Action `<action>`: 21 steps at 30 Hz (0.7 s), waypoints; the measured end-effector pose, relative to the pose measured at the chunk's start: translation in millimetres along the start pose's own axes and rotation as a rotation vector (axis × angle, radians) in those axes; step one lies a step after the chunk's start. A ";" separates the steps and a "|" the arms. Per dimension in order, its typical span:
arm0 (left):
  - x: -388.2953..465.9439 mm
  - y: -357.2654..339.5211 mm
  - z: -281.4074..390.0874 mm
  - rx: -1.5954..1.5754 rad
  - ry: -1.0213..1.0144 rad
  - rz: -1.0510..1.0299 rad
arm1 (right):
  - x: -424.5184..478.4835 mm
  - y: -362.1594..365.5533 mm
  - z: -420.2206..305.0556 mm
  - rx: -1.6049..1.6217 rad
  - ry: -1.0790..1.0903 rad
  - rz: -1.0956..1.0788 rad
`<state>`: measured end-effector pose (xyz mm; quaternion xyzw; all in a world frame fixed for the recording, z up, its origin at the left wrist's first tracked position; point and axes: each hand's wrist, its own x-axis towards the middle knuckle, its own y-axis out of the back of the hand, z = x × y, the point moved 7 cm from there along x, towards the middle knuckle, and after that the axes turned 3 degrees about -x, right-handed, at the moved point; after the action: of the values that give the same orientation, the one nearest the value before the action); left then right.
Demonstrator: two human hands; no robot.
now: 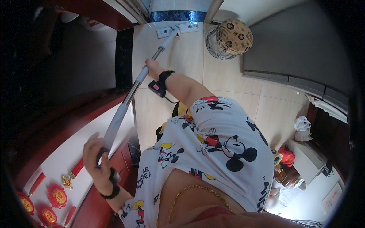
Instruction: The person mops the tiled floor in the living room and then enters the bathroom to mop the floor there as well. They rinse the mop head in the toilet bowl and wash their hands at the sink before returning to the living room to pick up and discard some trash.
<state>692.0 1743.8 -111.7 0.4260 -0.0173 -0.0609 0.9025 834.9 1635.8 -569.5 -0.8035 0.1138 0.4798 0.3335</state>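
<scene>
A flat mop with a telescopic handle (115,125) runs slantwise in front of me. Its white flat head (188,27) rests on the tiled floor near the doorway, the pole joined at its middle. My left hand (95,164) is curled around the dark top end of the handle, at the left by the white wall. Farther down the pole, my right hand (154,68) grips it at a grey section. Dark straps circle both wrists, and a small black device (157,88) with a cable hangs at the right one.
A round stool (235,35) with a patterned brown cover stands right of the mop head, beside a large grey panel (291,48). A dark threshold (124,57) borders the left opening. Red hanging ornaments (57,196) are on the left wall. Bags (302,128) sit at the right.
</scene>
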 end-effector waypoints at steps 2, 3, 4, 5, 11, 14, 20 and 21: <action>-8.3 22.8 -12.7 0.119 0.153 -0.102 | -11.8 -16.1 15.5 -0.020 -0.022 -0.046; -16.0 37.7 -15.5 0.160 0.214 -0.120 | -37.0 -25.5 22.9 0.078 -0.095 0.078; -22.6 52.2 -9.9 0.218 0.244 -0.143 | -39.2 -30.7 44.4 0.061 -0.159 0.088; -28.3 65.4 -11.5 0.270 0.260 -0.177 | -55.7 -35.1 55.7 0.079 -0.209 0.130; -34.7 75.2 -29.3 -0.165 0.680 -0.409 | -92.2 -36.2 89.6 0.002 -0.465 0.194; -28.0 75.2 -36.8 0.025 0.541 -0.407 | -75.8 -33.9 88.7 -0.131 -0.444 0.104; -10.5 33.9 -49.8 -0.029 0.445 -0.417 | 37.1 -24.6 69.1 -0.378 -0.096 -0.045; -1.4 24.5 -46.4 -0.020 0.387 -0.399 | 24.8 -26.7 48.0 -0.199 -0.186 0.067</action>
<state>696.8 1794.9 -122.3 0.4157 0.2402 -0.1549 0.8635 827.7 1690.2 -594.3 -0.7806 0.0607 0.5718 0.2450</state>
